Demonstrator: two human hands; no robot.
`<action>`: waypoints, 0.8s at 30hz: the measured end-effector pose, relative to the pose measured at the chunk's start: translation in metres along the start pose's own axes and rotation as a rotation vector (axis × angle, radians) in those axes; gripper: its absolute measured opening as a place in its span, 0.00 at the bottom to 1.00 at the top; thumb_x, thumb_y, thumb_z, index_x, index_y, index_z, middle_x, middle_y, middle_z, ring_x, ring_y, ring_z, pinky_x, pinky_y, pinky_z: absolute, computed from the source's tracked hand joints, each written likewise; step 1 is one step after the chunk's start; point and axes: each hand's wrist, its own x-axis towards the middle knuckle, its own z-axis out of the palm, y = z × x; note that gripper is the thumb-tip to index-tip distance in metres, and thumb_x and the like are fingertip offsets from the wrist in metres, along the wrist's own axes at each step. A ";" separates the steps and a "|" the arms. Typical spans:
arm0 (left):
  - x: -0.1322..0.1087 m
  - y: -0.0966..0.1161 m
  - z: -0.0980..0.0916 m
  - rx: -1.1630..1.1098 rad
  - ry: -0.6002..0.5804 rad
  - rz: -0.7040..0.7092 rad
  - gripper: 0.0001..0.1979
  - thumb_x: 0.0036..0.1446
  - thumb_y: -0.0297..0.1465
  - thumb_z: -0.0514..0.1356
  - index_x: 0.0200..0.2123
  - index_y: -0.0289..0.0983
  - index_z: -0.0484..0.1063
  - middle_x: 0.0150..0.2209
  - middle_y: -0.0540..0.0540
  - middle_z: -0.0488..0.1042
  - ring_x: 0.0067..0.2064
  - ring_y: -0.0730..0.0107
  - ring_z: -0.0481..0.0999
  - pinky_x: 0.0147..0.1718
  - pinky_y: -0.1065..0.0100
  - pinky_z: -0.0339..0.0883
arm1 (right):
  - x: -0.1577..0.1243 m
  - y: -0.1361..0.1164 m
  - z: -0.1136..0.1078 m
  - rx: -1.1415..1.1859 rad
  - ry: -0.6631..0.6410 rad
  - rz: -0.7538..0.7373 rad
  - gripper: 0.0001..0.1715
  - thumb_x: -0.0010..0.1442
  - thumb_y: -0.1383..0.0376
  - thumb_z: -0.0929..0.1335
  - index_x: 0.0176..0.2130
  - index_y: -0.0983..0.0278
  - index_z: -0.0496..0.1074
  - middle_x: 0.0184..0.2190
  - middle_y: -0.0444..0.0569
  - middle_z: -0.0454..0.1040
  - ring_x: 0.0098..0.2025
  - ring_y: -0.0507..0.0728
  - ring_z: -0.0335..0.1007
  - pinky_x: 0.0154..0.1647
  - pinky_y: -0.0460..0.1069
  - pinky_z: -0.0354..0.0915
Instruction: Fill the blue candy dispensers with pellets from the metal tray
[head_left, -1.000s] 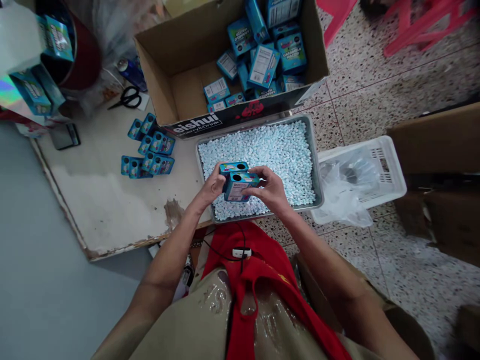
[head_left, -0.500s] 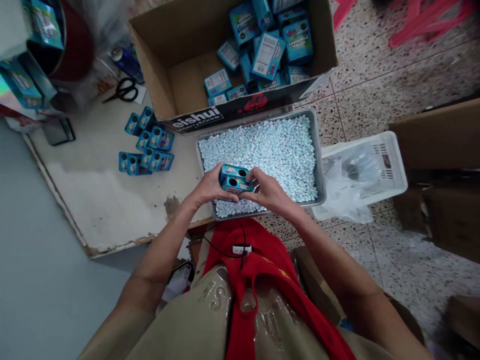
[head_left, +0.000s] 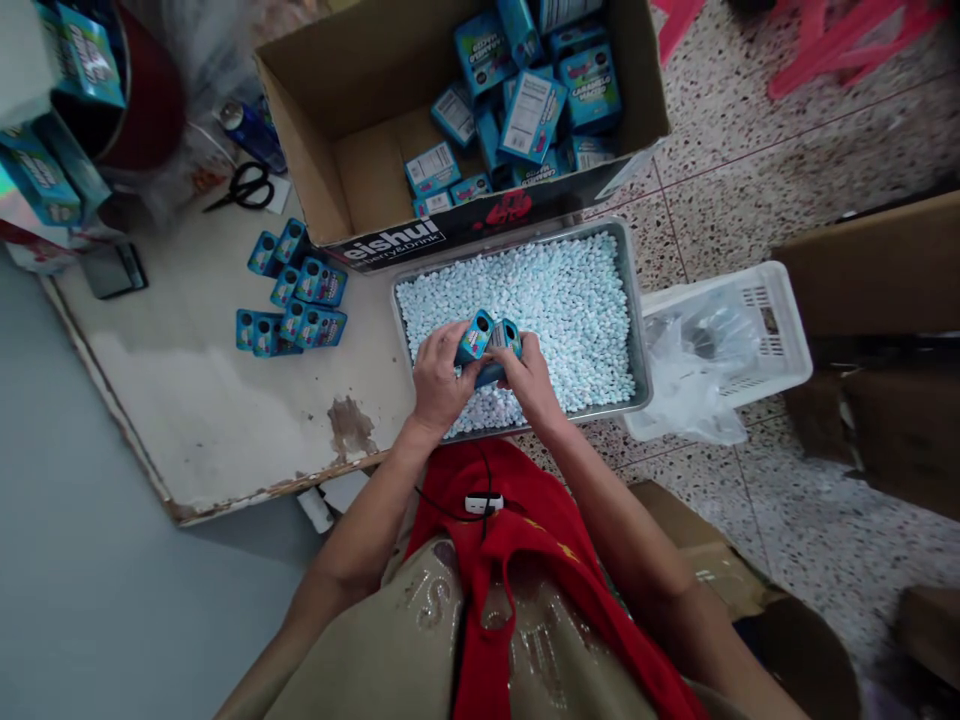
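My left hand is closed around a small blue candy box with a dark round hole in its end. In my right hand is a second blue candy box, gripped close beside the first. Both boxes tilt apart at their upper ends, above a metal tray filled with small pale blue and white candies. My fingers hide the lower parts of the boxes.
Behind the tray stands a cardboard carton with several blue boxes inside. Small blue boxes are grouped on the white table at left, near black scissors. A white plastic basket holds clear bags at right.
The two candy boxes have turned from lying side by side to standing more upright, their ends spread apart. Both hands have rotated with them and stay over the tray.
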 end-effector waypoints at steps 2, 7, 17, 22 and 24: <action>-0.003 -0.010 -0.004 -0.020 -0.182 0.026 0.33 0.64 0.38 0.66 0.69 0.40 0.64 0.65 0.34 0.73 0.67 0.44 0.72 0.70 0.45 0.64 | -0.001 0.002 0.006 0.193 -0.011 0.133 0.22 0.58 0.47 0.68 0.45 0.56 0.62 0.32 0.42 0.72 0.29 0.54 0.70 0.28 0.49 0.65; -0.027 -0.027 -0.004 -0.192 -0.253 -0.067 0.53 0.50 0.35 0.71 0.74 0.36 0.49 0.69 0.30 0.65 0.69 0.41 0.70 0.69 0.45 0.66 | -0.015 -0.002 0.019 0.394 0.016 0.219 0.29 0.48 0.57 0.70 0.49 0.56 0.62 0.26 0.35 0.67 0.26 0.53 0.66 0.30 0.48 0.66; -0.027 -0.009 -0.007 -0.186 -0.094 -0.102 0.49 0.49 0.33 0.75 0.69 0.42 0.53 0.68 0.34 0.66 0.70 0.44 0.70 0.69 0.47 0.66 | -0.019 -0.017 0.024 0.529 -0.022 0.244 0.18 0.43 0.58 0.66 0.37 0.57 0.63 0.23 0.37 0.60 0.25 0.51 0.55 0.26 0.46 0.56; -0.028 -0.005 0.002 -0.135 0.079 -0.262 0.43 0.49 0.31 0.74 0.64 0.42 0.58 0.62 0.36 0.71 0.65 0.46 0.74 0.65 0.48 0.69 | -0.008 -0.022 0.024 0.406 -0.143 0.280 0.19 0.43 0.60 0.66 0.38 0.58 0.67 0.22 0.35 0.62 0.22 0.49 0.53 0.24 0.47 0.50; -0.027 -0.001 0.007 -0.130 0.142 -0.282 0.42 0.49 0.31 0.74 0.63 0.41 0.58 0.62 0.36 0.71 0.64 0.46 0.74 0.65 0.48 0.68 | -0.005 -0.021 0.028 0.413 -0.147 0.283 0.16 0.44 0.59 0.65 0.37 0.57 0.66 0.22 0.36 0.64 0.21 0.49 0.56 0.24 0.47 0.50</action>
